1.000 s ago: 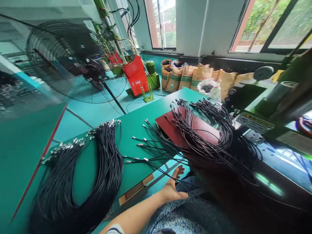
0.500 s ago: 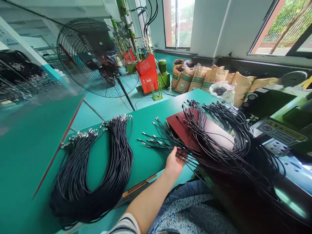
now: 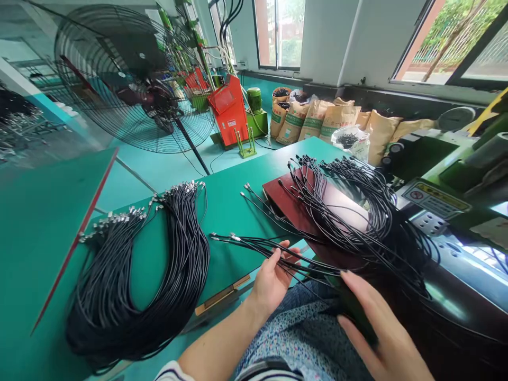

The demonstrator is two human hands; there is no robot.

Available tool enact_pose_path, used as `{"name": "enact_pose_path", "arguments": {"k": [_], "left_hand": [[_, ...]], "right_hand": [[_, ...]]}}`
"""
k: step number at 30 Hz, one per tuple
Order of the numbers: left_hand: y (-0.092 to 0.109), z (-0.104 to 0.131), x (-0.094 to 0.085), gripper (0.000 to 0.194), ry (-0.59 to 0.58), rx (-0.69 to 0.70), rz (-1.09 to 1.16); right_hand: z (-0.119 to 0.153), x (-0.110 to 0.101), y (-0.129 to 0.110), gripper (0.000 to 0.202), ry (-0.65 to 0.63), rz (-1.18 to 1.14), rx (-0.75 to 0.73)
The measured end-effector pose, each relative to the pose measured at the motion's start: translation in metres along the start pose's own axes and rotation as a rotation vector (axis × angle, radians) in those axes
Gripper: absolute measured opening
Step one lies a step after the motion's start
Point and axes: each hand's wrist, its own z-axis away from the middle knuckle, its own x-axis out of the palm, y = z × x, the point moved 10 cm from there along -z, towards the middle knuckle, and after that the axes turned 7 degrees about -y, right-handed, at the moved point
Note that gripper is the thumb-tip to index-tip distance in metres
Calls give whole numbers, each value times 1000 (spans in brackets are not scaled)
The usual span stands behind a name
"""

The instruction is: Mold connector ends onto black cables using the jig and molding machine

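- The fingers of the left hand (image 3: pixel 272 278) are loosely curled, thumb up against a thin bunch of black cables (image 3: pixel 257 245) that runs between thumb and fingers
- The fingers of the right hand (image 3: pixel 381 323) are spread, thumb and forefinger well apart; the forefinger's tip is right by the same bunch, but I cannot tell whether it touches
- That bunch lies across the left hand, some metal ends out over the green table (image 3: pixel 226 206), the other way leading towards the right hand
- Handling, as I judge it: each cable light, springy and bendable, smooth enough to slide along its neighbours; the strands fan out easily, and the small end fittings could snag
- Best hold, I think: round several strands together a little behind the metal ends, pinched lightly, so the fittings stay lined up and unstrained
- Just beyond, a looped pile of cables (image 3: pixel 379 211) lies over a dark red board (image 3: pixel 289 209), near the machine (image 3: pixel 448 174) at the right
- On the left of the table rests a thick U-shaped bundle (image 3: pixel 184 254), its metal ends pointing away; together it looks heavy and floppy
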Motion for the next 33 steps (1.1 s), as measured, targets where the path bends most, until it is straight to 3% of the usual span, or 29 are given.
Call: {"name": "enact_pose_path", "arguments": {"k": [2,5,8,12,16,21,27,33], "left_hand": [[12,2,14,27,-94,45,-98],[25,1,33,36,-212,39,-232],[30,-4,45,41,-304,-15,-295],[29,-12,50,37,-348,-46,-303],[30,-16,49,36,-329,-25,-260],[33,-18,42,42,-272,-13,-267],[32,-21,32,46,-249,-14,-233],[22,-23,16,29,-153,-39,-220]], "right_hand": [[-37,17,0,56,-20,-15,-25],[-77,37,11,37,-104,-180,52],[-91,42,28,22,-182,-442,206],[-94,40,44,22,-206,-745,376],[-97,50,47,21,-273,-889,404],[-105,52,47,19,-297,-762,347],[-112,63,15,16,-521,-731,189],[-118,70,24,18,-465,-755,228]]}}
